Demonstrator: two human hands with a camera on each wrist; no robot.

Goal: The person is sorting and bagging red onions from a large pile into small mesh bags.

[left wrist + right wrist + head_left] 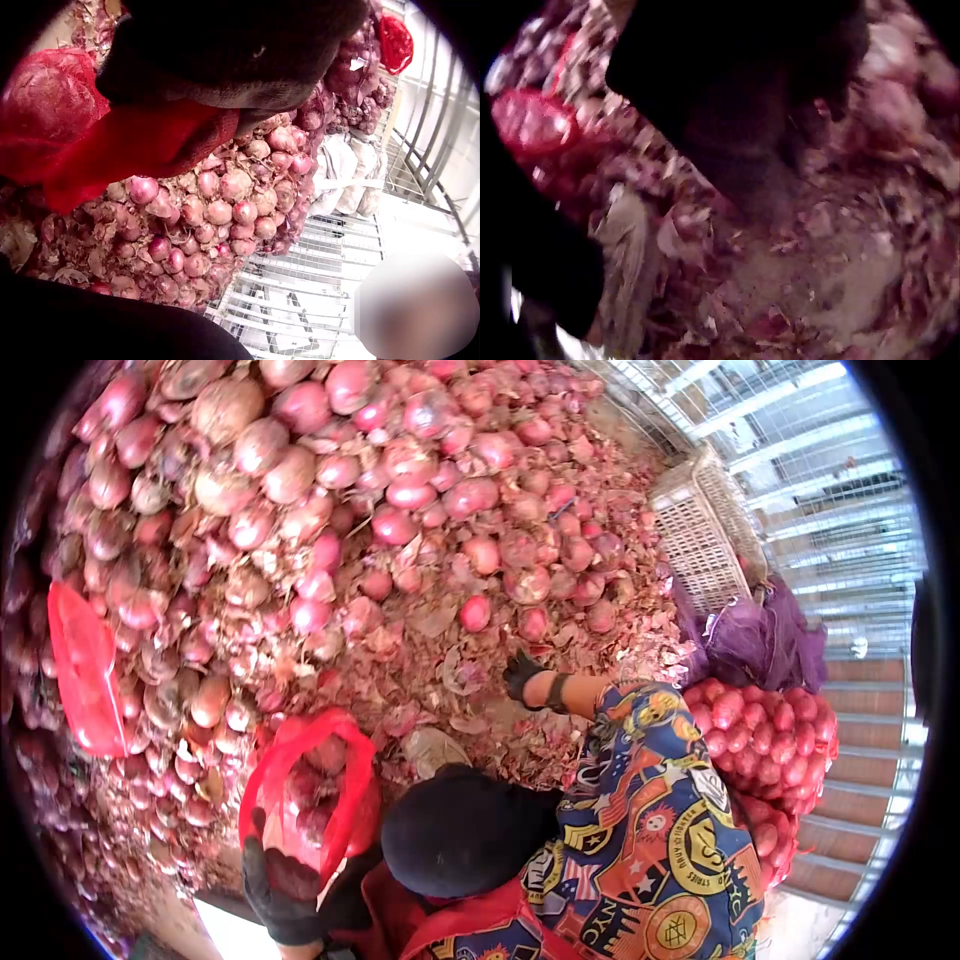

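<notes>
Big heap of red onions fills the floor. Loose dry skins lie at its near edge, with white wire racks and a pale plastic crate behind. Purple net bags and a full red sack sit on the right, and a flat red bag lies on the left slope.

Left hand, black-gloved, is clenched on the rim of the red mesh bag at the lower left, just beside the person's body. The left wrist view shows the mesh bunched under the glove.

Right hand, also gloved, is stretched out over the skins at the foot of the heap. The right wrist view is blurred, so I cannot tell whether it grasps anything.

The step looks like loading onions into the bag, which has only a few in the bottom. To do it well, keep the rim pulled wide and taut, hold the mouth close to the heap, pick whole bulbs and leave the skins.

The bag's mouth opens upward toward the head camera. Its long axis runs from the gloved grip away toward the heap.
</notes>
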